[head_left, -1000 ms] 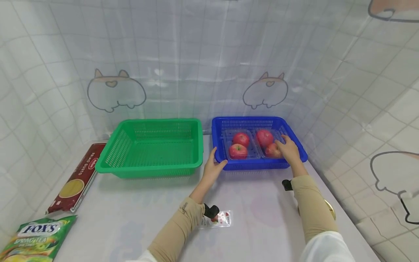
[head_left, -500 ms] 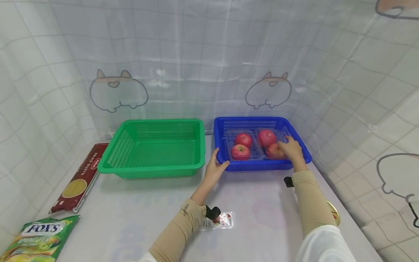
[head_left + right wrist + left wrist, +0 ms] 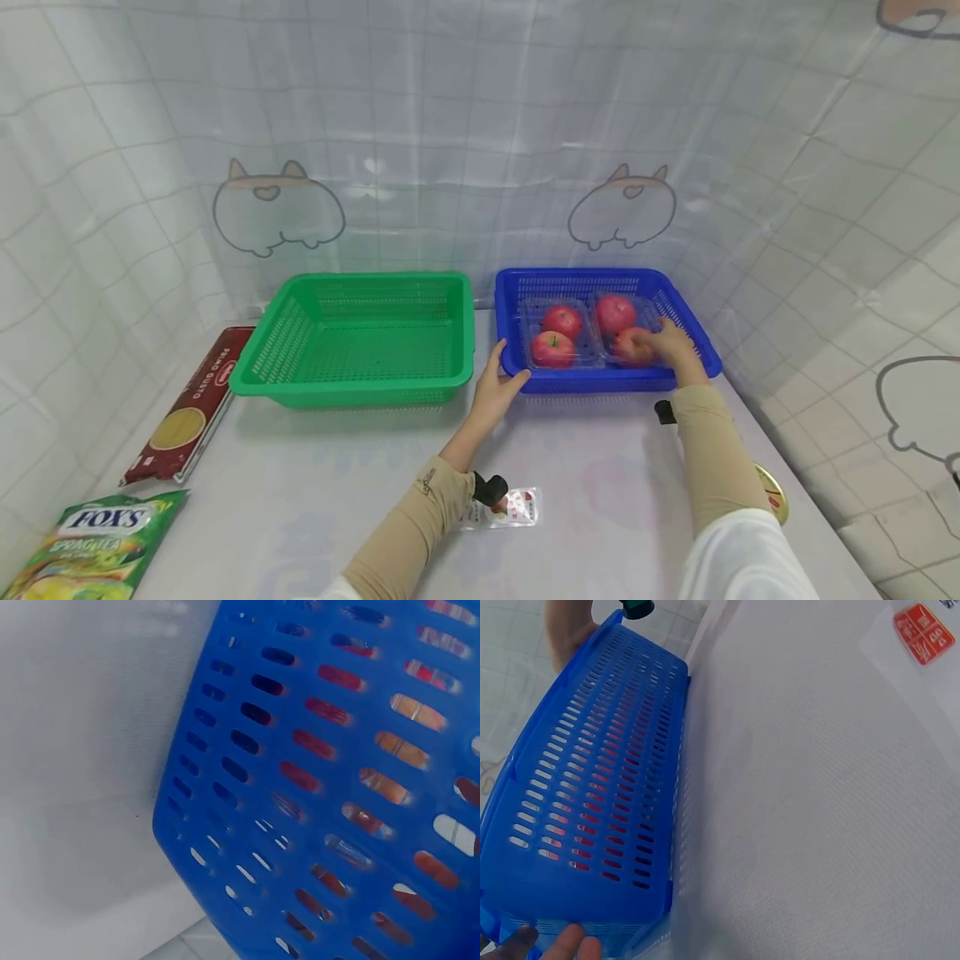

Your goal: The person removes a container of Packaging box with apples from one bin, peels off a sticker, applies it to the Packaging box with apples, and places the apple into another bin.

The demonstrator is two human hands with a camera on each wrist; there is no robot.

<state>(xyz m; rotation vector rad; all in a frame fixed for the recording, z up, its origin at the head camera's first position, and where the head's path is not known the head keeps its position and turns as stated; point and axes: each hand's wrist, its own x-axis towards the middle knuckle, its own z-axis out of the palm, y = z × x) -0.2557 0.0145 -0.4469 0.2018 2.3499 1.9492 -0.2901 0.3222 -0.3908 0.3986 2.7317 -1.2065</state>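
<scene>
Two clear plastic boxes of apples lie in the blue basket (image 3: 585, 383). The left box (image 3: 528, 312) holds two red apples. Over the right end of the other plastic box (image 3: 651, 310), my right hand (image 3: 677, 343) grips its edge, partly hiding the nearer apple (image 3: 630, 350); a second apple (image 3: 615, 314) shows behind it. My left hand (image 3: 495, 392) rests against the basket's front left corner, thumb and forefinger spread. In the left wrist view, its fingertips (image 3: 568, 941) touch the basket's end. The right wrist view shows the perforated basket wall (image 3: 300, 750), my hand hidden behind it.
A green basket (image 3: 360, 388) stands left of the blue one. At far left lie a dark red pasta pack (image 3: 183, 417) and a green FOX'S bag (image 3: 101, 542). A small clear packet (image 3: 513, 508) lies below my left wrist; a gold-lidded tin (image 3: 772, 492) sits beside my right forearm.
My right hand has closed in on the right-hand box's edge, and that box now sits slightly tilted. My left hand has stayed at the basket corner. The head view has shifted slightly left.
</scene>
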